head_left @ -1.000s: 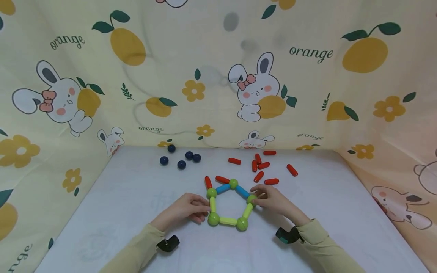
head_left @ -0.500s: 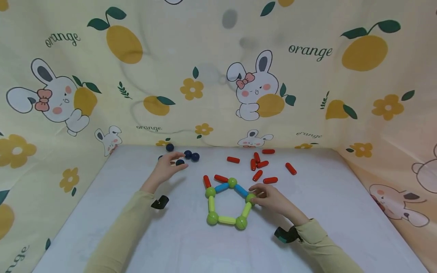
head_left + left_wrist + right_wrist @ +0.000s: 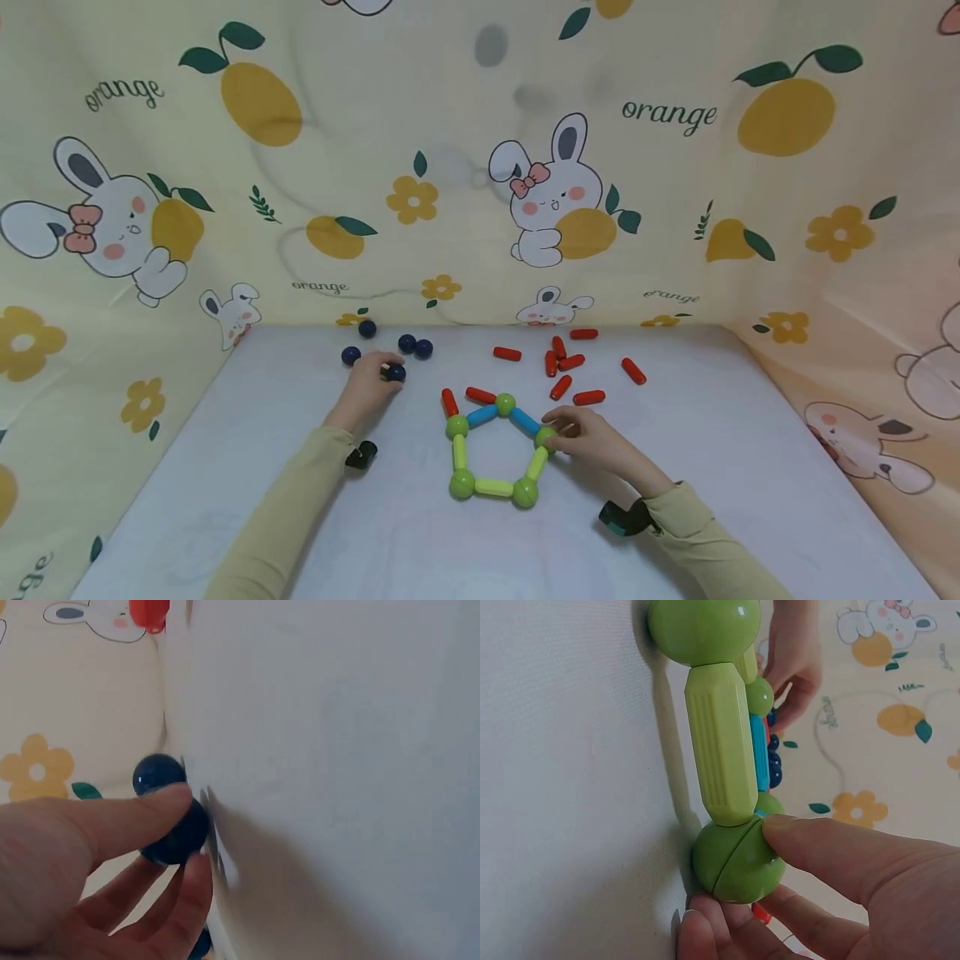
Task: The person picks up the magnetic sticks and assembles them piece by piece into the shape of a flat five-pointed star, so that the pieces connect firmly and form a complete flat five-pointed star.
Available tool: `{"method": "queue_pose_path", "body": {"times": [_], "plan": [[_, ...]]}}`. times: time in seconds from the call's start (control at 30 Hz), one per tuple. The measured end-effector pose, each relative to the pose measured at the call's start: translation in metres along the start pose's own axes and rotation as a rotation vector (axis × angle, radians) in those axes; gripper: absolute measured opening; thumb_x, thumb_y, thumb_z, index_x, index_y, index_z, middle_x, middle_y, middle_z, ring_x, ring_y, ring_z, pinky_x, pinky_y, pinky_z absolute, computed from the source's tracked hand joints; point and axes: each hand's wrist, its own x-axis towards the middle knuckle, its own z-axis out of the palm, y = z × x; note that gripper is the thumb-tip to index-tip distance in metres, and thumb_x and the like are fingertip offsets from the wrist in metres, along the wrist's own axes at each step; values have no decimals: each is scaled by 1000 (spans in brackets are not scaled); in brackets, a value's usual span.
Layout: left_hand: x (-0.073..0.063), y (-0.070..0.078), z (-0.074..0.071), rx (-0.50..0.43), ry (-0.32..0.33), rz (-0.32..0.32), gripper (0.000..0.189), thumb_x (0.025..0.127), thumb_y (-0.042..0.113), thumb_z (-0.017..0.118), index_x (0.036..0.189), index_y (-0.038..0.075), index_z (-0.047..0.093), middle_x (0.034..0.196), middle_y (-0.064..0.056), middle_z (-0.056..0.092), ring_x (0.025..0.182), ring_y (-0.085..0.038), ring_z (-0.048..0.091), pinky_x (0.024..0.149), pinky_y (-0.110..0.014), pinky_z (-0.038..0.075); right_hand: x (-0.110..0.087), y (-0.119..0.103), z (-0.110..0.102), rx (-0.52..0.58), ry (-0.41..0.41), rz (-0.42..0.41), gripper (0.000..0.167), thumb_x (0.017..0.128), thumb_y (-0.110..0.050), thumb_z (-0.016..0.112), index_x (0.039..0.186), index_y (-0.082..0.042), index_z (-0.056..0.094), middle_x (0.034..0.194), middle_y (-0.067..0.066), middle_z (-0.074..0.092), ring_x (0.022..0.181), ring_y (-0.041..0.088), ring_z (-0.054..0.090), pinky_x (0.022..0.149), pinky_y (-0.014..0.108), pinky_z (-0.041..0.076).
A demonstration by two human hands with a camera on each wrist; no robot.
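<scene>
My left hand (image 3: 363, 390) pinches a dark blue ball (image 3: 395, 372) between thumb and fingers at the back left of the table. The left wrist view shows that ball (image 3: 186, 834) under the thumb, with another blue ball (image 3: 157, 774) just behind it. With thumb and fingers, my right hand (image 3: 600, 442) holds the green ball (image 3: 739, 862) at the right corner of a five-sided frame. Lime rods (image 3: 493, 487) and blue rods (image 3: 482, 415) join its green balls. Two red rods (image 3: 449, 402) stick out from the frame's far left side.
Several more dark blue balls (image 3: 423, 349) lie around the left hand. Loose red rods (image 3: 588, 397) are scattered at the back right of the white table (image 3: 315, 533). A patterned curtain (image 3: 442, 242) rises behind and on both sides.
My left hand has left the frame's left side, reached out to the blue balls and taken hold of one, shifting it slightly nearer. My right hand keeps its hold on the green ball.
</scene>
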Motion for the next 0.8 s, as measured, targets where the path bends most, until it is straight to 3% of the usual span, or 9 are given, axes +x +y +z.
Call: {"method": "queue_pose_path", "body": {"times": [0.23,0.53,0.67,0.8], "plan": [[0,17,17,-123,-50,-112,37,86,12,71,121,3,62,116,-12,60,98,-25,57,86,-38,50,0,1,-1,2,0,-6,37,85,-22,74,117,-7,63,108,4,63,94,21,58,77,35,54],[2,37,42,-558,-137,-346,35,93,11,63,126,1,57,107,-18,60,76,-20,67,71,-29,57,-1,1,1,5,-7,-21,37,86,-22,73,117,-6,63,107,4,63,93,21,58,77,35,54],[1,42,45,-604,-130,-379,37,93,11,63,128,2,55,109,-19,60,76,-21,67,70,-31,57,-1,0,0,-1,-9,-22,37,86,-22,73,118,-6,63,107,4,63,93,21,58,77,35,54],[2,43,48,-607,-124,-369,37,92,10,65,125,-1,54,110,-20,61,78,-21,66,70,-31,57,-1,-1,0,-7,-7,-14,37,86,-21,73,118,-6,63,107,4,63,94,22,58,77,35,54]]}}
